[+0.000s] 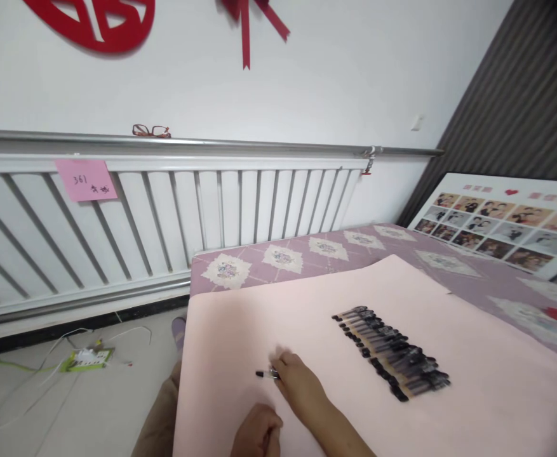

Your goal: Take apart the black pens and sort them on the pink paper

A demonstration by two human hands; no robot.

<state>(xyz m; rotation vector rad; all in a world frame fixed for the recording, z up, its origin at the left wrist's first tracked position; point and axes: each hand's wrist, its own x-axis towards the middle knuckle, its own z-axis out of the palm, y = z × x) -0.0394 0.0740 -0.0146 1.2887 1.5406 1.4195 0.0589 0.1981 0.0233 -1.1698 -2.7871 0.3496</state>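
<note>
The person's right hand (297,384) pinches a pen (267,374) just over the pink sheet (230,336), its black end pointing toward nine o'clock. At six o'clock from the pen, near the lower edge of the view, is the left hand (258,431), fingers curled; whether it grips anything cannot be told. At three o'clock, apart from both hands, a slanting row of pens (392,355) lies side by side on the sheet. Under that spreads a purple cloth (328,247). Farther out come a photo board (492,222) at two o'clock, a white radiator (228,203) at eleven, a pink note (86,180) at ten and a power strip (92,362) on the floor at nine.
</note>
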